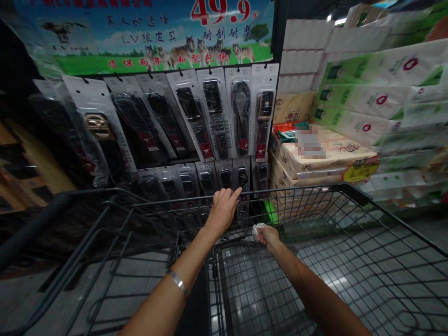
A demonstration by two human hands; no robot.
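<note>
Backdrop: black packaged belts [214, 99], hanging in rows
Left hand [224, 207]: gripping top edge of dark wire-mesh shopping cart [353, 192]
Right hand [270, 236]: closed on crumpled white wad [258, 228]

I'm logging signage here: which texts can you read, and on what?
"49.9": blue-and-green rectangular printed banner
"男人的选择": banner
"LV狼皮具": banner
"耐刮耐磨": banner
"质保两年 断裂包换": banner
"原木": beige rectangular wrapped pack
Too small or blurred: other print on the banner, red rectangular labels, white-and-green wrapped packs, yellow rounded tag.
</note>
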